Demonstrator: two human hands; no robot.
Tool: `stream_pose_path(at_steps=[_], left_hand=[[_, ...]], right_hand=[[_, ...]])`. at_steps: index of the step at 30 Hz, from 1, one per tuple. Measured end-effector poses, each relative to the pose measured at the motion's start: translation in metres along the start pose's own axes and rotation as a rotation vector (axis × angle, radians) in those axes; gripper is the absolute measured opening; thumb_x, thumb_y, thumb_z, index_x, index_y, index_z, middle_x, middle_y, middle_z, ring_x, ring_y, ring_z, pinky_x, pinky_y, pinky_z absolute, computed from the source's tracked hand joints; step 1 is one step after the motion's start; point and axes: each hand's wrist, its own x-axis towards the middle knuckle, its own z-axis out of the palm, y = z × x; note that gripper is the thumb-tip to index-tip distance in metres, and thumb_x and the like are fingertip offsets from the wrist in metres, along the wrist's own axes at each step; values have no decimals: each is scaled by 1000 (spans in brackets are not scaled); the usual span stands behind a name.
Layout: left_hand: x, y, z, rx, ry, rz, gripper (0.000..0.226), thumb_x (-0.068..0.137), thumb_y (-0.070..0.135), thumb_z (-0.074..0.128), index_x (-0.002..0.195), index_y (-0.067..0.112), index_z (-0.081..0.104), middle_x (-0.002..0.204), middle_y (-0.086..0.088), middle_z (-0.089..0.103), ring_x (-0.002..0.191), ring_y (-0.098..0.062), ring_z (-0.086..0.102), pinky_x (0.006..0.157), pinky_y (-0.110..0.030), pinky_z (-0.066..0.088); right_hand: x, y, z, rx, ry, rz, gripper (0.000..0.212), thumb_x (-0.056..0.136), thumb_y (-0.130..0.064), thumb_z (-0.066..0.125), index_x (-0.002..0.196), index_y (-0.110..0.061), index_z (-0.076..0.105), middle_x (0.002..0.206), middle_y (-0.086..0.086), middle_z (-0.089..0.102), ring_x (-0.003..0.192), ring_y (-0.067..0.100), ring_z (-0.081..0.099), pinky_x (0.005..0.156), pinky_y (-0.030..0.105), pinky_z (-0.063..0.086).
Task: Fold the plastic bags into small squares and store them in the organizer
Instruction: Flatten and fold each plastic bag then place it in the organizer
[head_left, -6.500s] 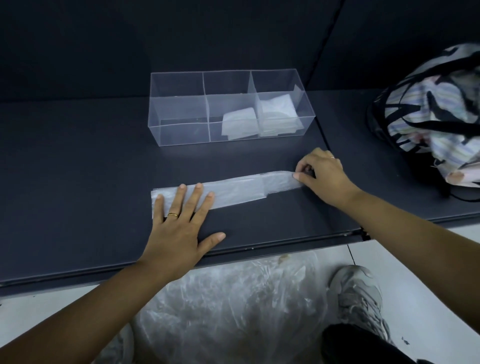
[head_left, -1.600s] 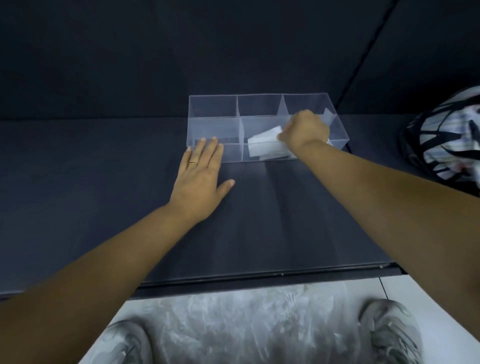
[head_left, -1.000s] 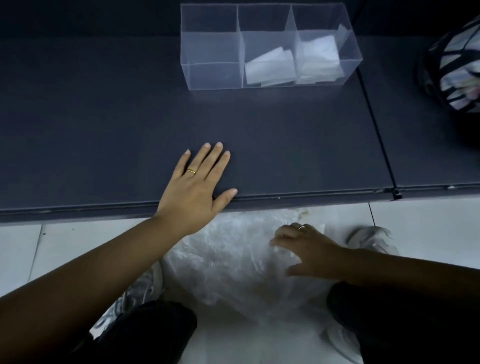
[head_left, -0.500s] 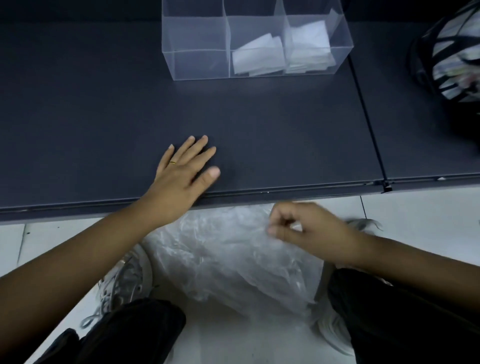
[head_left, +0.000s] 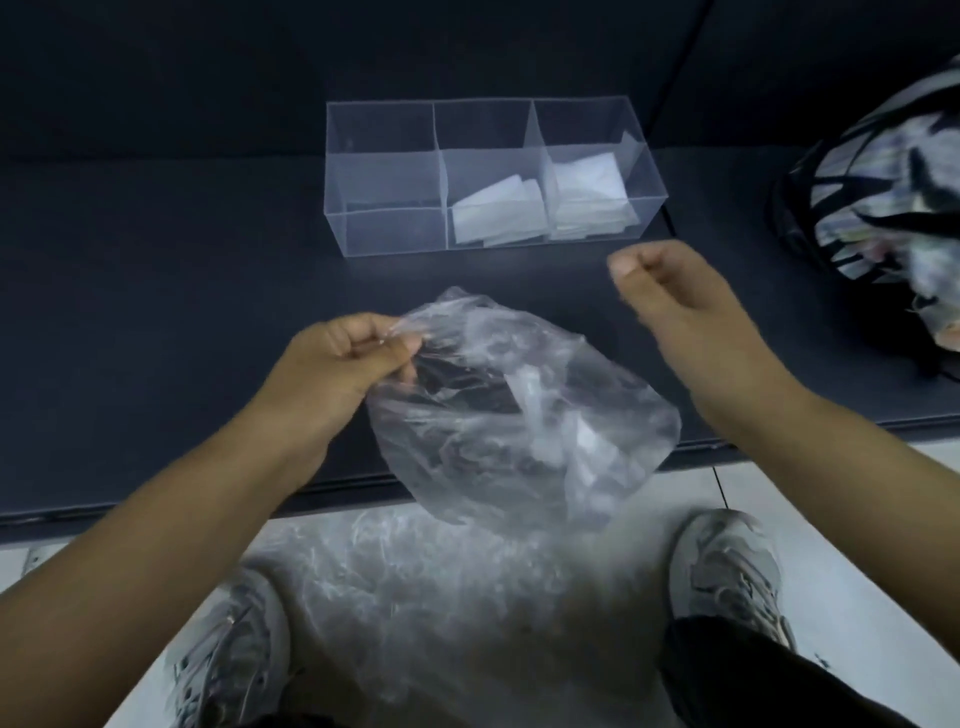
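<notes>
Left hand (head_left: 353, 358) pinches crumpled clear bag (head_left: 519, 415) by its edge, over the table's (head_left: 156, 312) front edge. Right hand (head_left: 670, 296) curled, nothing seen in it. Organizer (head_left: 384, 228): folded bags (head_left: 493, 213) in middle and right compartments.

The left hand (head_left: 343, 364) and right hand (head_left: 670, 296) are bare, as are both forearms. At the bottom of the frame, the left sneaker (head_left: 234, 654) and right sneaker (head_left: 727, 571) are pale grey, laced and panelled. A black trouser leg (head_left: 753, 675) shows at lower right.
</notes>
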Motion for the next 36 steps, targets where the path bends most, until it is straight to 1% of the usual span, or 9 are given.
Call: stream_pose_path(at_steps=[5, 8, 10, 13, 15, 20, 23, 31, 36], left_hand=[[-3, -13, 4, -21, 283, -52, 9, 88, 24, 67, 96, 20, 64, 85, 3, 71, 74, -6, 64, 72, -23, 45], [-9, -20, 5, 208, 361, 44, 81, 75, 41, 75, 141, 27, 31, 139, 5, 41, 125, -8, 44, 98, -23, 37], [-10, -13, 7, 391, 243, 222, 103, 65, 62, 73, 146, 42, 14, 150, 20, 18, 140, -6, 21, 109, -30, 22], [2, -3, 18, 468, -41, 311, 92, 66, 55, 76, 143, 51, 24, 148, 21, 26, 134, 5, 30, 107, -23, 29], [13, -2, 27, 432, -140, 311, 72, 71, 33, 79, 135, 38, 47, 132, 15, 45, 105, 11, 51, 90, -14, 44], [21, -7, 29, 168, -119, 187, 21, 76, 11, 78, 83, 30, 75, 83, 1, 74, 72, -7, 65, 70, -20, 53], [21, -12, 14, 23, 0, 112, 3, 77, 17, 76, 79, 17, 74, 79, -1, 75, 68, -7, 65, 60, -15, 50], [0, -21, -15, -24, 68, 0, 17, 76, 33, 71, 70, 18, 65, 69, 2, 70, 63, -7, 64, 62, -14, 49], [5, 2, -24, 387, -48, 27, 62, 56, 55, 75, 112, 35, 60, 111, 20, 62, 104, 8, 55, 88, -14, 39]], right_hand=[[-41, -4, -1, -20, -139, -78, 49, 70, -76, 52, 105, -42, 55, 113, -13, 55, 104, -7, 53, 85, 11, 41], [-57, 4, 14, -159, -191, -77, 61, 60, -84, 55, 110, -53, 40, 117, -33, 40, 114, -15, 42, 86, 5, 37], [-57, 9, 24, -165, -154, -62, 61, 63, -77, 60, 113, -47, 41, 116, -30, 39, 112, -13, 42, 84, 4, 36], [-49, 14, 36, -143, -117, -57, 38, 78, -46, 69, 109, -31, 52, 114, -12, 47, 103, -2, 52, 86, 15, 45], [-44, 14, 43, -127, -117, -73, 18, 86, -31, 67, 99, -27, 56, 109, -8, 51, 97, 2, 55, 80, 15, 47], [-35, 16, 43, 77, -149, -63, 21, 91, -14, 63, 71, -20, 57, 66, -15, 56, 58, -1, 49, 60, 9, 38], [-28, 24, 29, 198, -92, 6, 21, 91, -14, 63, 71, -11, 57, 65, 1, 52, 64, 13, 46, 65, 25, 41], [-7, 36, -2, 146, 106, 40, 14, 96, -14, 55, 84, -13, 62, 68, 1, 66, 60, 9, 57, 56, 18, 48], [1, 19, 7, 62, -46, -21, 10, 95, -16, 57, 88, -11, 62, 70, 13, 67, 59, 14, 56, 54, 19, 48]])
